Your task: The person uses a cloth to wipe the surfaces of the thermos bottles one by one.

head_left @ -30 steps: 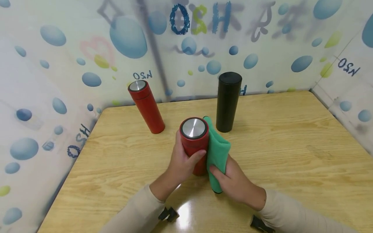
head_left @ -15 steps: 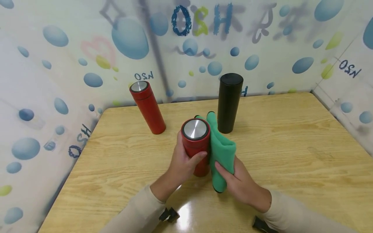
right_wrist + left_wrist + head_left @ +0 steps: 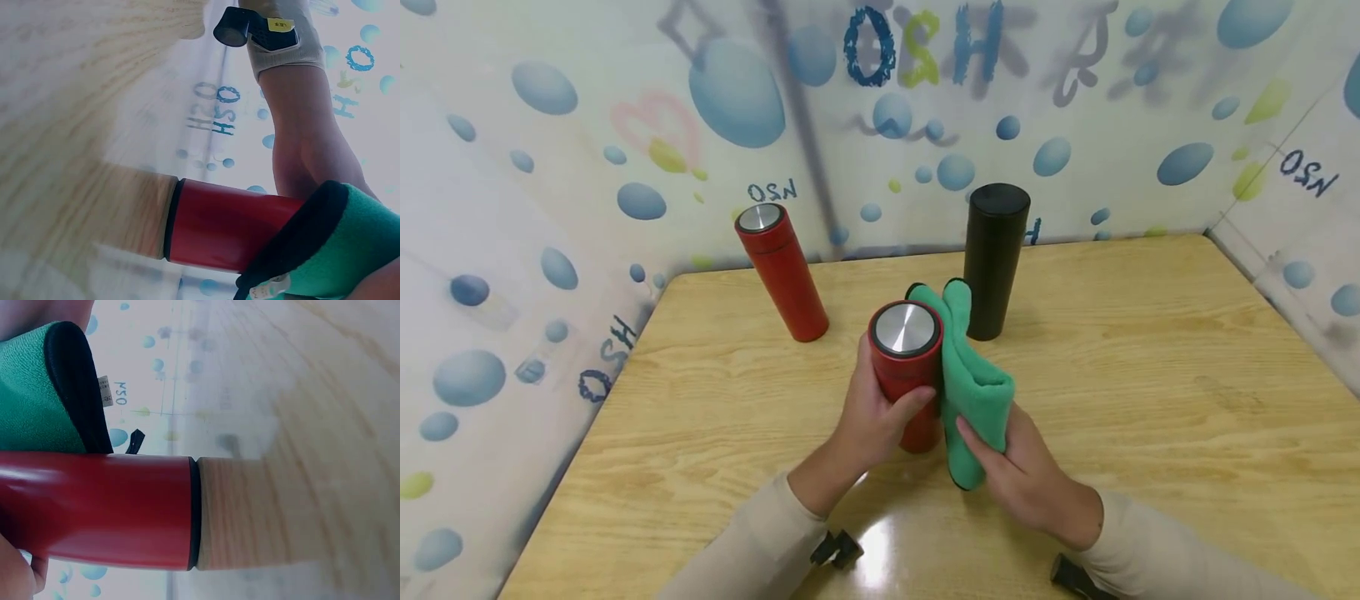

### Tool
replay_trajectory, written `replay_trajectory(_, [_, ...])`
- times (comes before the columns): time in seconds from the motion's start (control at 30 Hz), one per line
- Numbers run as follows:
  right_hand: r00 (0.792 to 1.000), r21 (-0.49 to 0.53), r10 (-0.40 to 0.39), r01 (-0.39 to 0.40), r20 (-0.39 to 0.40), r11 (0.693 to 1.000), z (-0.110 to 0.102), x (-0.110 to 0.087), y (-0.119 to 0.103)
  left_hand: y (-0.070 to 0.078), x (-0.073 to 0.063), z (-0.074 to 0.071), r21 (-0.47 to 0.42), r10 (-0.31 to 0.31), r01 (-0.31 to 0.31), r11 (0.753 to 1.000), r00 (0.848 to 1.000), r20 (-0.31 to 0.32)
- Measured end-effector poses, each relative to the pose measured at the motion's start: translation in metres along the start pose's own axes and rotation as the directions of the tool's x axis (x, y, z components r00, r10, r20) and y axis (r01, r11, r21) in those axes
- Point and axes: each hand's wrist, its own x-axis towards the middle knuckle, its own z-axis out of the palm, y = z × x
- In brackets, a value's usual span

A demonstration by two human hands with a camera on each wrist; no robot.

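My left hand (image 3: 871, 412) grips a red thermos bottle (image 3: 917, 367) with a silver lid, its thumb across the front. In the left wrist view the bottle's black-rimmed base (image 3: 195, 514) meets the wooden tabletop. On the other side, my right hand (image 3: 1037, 471) holds a folded green cloth (image 3: 977, 396) with black edging, thumb over the near face. This cloth lies against the bottle's right side and partly wraps behind it. A small white label (image 3: 270, 287) shows at the cloth's edge in the right wrist view. Most fingers of both hands are hidden behind what they hold.
A second red thermos (image 3: 782, 275) stands at the back left of the table (image 3: 1150, 358). Behind the cloth, to the right, is an upright black thermos (image 3: 996, 258). Walls with printed blue bubbles (image 3: 737, 96) border the table's back and sides.
My right hand has shifted slightly right, and the cloth has spread, with two black-edged folds now standing behind the bottle. The left hand keeps its grip; the view has moved a little.
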Motion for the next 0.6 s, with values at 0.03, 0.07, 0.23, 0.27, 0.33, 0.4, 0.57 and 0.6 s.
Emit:
replay_trajectory(0.03, [1.000,-0.002,0.008,-0.008,0.001,1.000,-0.0002,0.0002,0.0002,0.0004,0.0004,0.0001,-0.002,0.000,0.000,1.000,1.000,0.000])
replay_trajectory(0.07, [1.000,-0.007,0.017,-0.017,0.000,1.000,-0.0004,0.0002,0.0005,0.0009,0.0005,0.0004,0.000,-0.004,0.004,1.000,1.000,0.000])
replay_trajectory(0.23, [0.995,-0.042,0.096,-0.095,0.020,0.995,0.0002,-0.0005,0.0022,0.0013,-0.0018,-0.0002,0.006,-0.015,0.015,1.000,1.000,-0.011])
replay_trajectory(0.27, [0.993,-0.048,0.116,-0.114,0.029,0.992,0.0003,-0.0005,0.0025,0.0015,-0.0018,-0.0001,0.006,-0.009,0.009,1.000,1.000,-0.012])
replay_trajectory(0.33, [0.987,-0.059,0.153,-0.150,0.047,0.987,0.0002,0.0000,0.0032,0.0020,-0.0011,0.0000,0.005,0.009,-0.009,1.000,1.000,-0.013])
replay_trajectory(0.4, [0.981,-0.067,0.184,-0.179,0.064,0.981,-0.0001,0.0010,0.0038,0.0026,-0.0001,0.0001,0.006,0.029,-0.029,1.000,0.999,-0.016])
replay_trajectory(0.57, [0.956,-0.060,0.278,-0.273,0.100,0.960,-0.0008,0.0032,0.0037,0.0036,0.0004,0.0010,0.004,0.015,-0.015,1.000,1.000,-0.019])
replay_trajectory(0.6, [0.949,-0.053,0.299,-0.295,0.102,0.954,-0.0007,0.0037,0.0034,0.0038,0.0005,0.0011,0.003,0.013,-0.013,1.000,1.000,-0.017])
